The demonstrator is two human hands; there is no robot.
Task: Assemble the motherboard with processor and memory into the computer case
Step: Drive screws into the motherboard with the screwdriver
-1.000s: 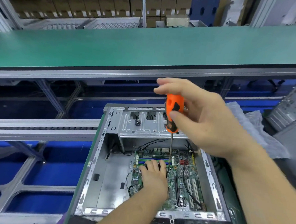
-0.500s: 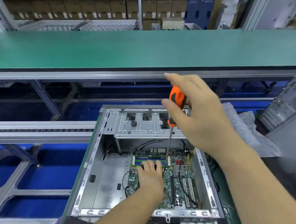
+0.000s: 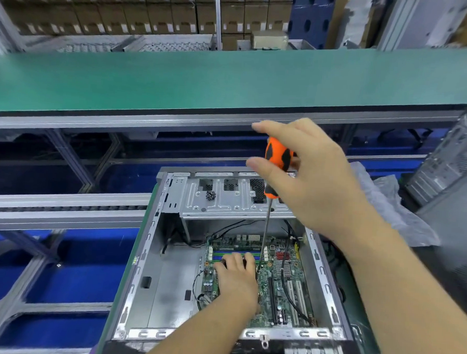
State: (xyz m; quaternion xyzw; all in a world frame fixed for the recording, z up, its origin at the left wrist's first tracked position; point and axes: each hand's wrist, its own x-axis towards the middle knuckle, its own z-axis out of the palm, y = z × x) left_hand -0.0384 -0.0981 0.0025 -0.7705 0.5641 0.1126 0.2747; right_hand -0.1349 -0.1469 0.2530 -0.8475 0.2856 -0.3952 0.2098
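Note:
An open grey computer case [image 3: 152, 267] lies in front of me with a green motherboard [image 3: 283, 285] seated in its right half. My right hand [image 3: 308, 178] grips the orange and black handle of a long screwdriver [image 3: 278, 157]. The shaft stands nearly upright and its tip touches the board beside my left hand [image 3: 238, 277]. That hand rests flat on the board, fingers straight, just below the blue and green memory slots [image 3: 223, 253]. The part of the board under the hand is hidden.
A metal drive cage [image 3: 225, 200] spans the case's far end, with a small cluster of screws [image 3: 210, 195] lying on it. Black cables [image 3: 286, 266] cross the board. A crumpled plastic bag [image 3: 388, 201] and another case [image 3: 449, 166] lie to the right. A green conveyor [image 3: 205, 80] runs behind.
The view has drifted a little, so the case and hands sit slightly differently in frame. The screwdriver handle has turned in my right hand's fingers. My left hand stays on the board.

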